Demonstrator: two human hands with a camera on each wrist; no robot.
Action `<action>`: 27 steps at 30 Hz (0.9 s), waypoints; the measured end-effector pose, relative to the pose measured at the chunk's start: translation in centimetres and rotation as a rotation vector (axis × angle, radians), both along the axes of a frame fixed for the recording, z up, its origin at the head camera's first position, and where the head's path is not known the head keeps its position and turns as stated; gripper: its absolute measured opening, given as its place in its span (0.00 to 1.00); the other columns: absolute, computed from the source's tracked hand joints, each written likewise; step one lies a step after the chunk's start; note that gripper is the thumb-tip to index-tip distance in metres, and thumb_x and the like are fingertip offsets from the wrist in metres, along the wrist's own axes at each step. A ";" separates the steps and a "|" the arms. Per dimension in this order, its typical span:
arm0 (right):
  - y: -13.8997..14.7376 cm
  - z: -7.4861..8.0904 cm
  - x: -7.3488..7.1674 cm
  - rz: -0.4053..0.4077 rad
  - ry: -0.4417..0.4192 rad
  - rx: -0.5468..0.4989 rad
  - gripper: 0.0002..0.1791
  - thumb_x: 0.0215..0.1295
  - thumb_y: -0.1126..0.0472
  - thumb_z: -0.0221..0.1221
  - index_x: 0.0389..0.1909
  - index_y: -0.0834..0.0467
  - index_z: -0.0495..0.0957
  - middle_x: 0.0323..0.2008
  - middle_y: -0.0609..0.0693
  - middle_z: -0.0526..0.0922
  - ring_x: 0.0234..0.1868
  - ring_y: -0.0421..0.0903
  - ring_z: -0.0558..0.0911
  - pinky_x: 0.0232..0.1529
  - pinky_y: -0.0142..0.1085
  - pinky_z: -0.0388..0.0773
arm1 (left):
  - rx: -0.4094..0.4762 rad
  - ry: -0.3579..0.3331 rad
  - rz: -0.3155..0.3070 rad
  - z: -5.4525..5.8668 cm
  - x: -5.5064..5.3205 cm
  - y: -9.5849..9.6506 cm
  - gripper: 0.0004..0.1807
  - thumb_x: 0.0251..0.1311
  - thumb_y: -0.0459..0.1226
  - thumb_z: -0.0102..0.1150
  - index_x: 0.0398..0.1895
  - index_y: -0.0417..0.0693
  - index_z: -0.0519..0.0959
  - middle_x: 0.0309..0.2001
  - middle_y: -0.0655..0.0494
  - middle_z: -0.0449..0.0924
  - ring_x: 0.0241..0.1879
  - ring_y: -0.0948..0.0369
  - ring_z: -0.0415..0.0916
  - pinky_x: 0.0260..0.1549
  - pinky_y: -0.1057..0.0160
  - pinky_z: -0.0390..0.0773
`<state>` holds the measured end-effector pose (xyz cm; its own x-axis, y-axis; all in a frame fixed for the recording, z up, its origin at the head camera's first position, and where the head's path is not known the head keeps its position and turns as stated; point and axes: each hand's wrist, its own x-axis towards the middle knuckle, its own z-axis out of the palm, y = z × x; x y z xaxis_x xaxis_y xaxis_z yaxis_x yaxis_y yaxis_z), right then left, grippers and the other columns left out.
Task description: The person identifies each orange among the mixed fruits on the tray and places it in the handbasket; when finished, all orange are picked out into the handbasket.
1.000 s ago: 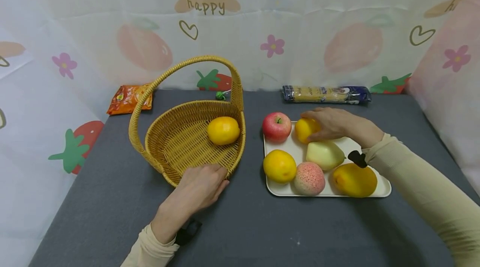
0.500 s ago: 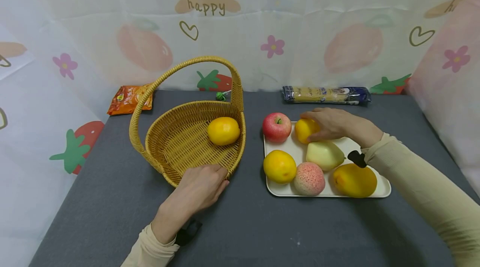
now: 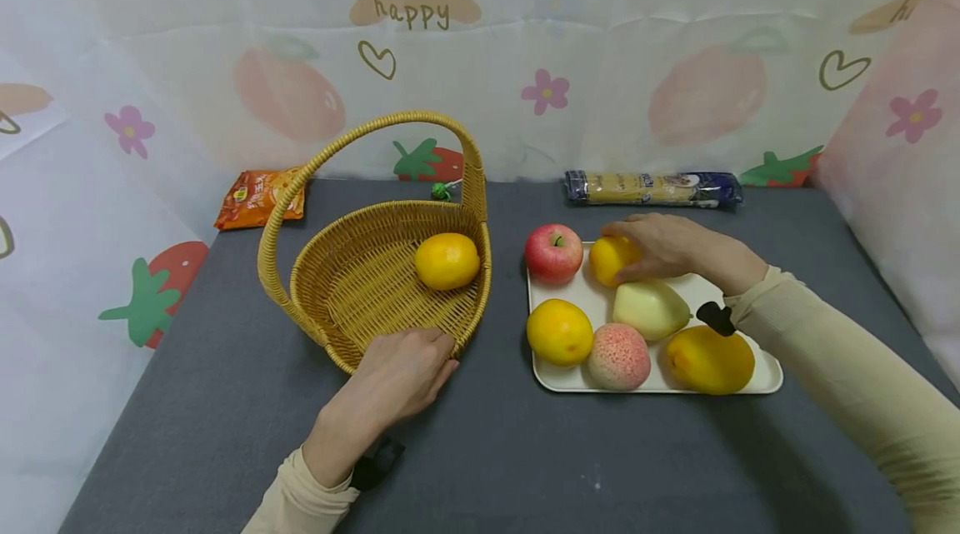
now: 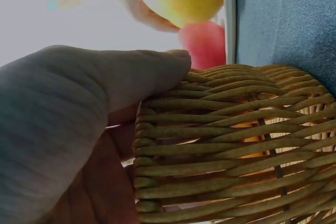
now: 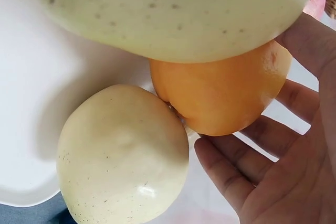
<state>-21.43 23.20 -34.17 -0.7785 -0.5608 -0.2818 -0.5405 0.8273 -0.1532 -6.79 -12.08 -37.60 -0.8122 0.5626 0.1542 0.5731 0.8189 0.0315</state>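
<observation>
My left hand (image 3: 405, 367) grips the near rim of a wicker basket (image 3: 352, 301), and the left wrist view shows the thumb (image 4: 152, 69) on one side of the weave with fingers on the other. A yellow lemon-shaped fruit (image 3: 447, 262) lies inside. Over on the white tray (image 3: 765, 376), my right hand (image 3: 663, 244) holds a round orange-coloured fruit (image 3: 609, 261), fingers curled about its far side in the right wrist view. A pale green pear (image 3: 648, 311) overlaps that fruit from the near side. Beside it, a cream-coloured round fruit (image 5: 123, 153) is hidden under the hand in the head view.
Around the tray's left and near edges sit a red apple (image 3: 553, 255), a yellow round fruit (image 3: 559, 332), a pink peach (image 3: 618, 357) and a yellow oblong fruit (image 3: 708, 361). Behind are an orange snack bag (image 3: 251, 199), a green lollipop (image 3: 441, 191) and a noodle packet (image 3: 652, 189).
</observation>
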 end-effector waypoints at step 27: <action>0.1 3.0 0.8 -0.067 0.219 -0.121 0.38 0.51 0.41 0.70 0.62 0.51 0.74 0.51 0.60 0.79 0.46 0.56 0.78 0.44 0.51 0.75 | 0.001 0.011 0.007 -0.1 0.0 0.0 0.13 0.60 0.42 0.64 0.22 0.52 0.72 0.21 0.60 0.72 0.19 0.62 0.72 0.16 0.62 0.70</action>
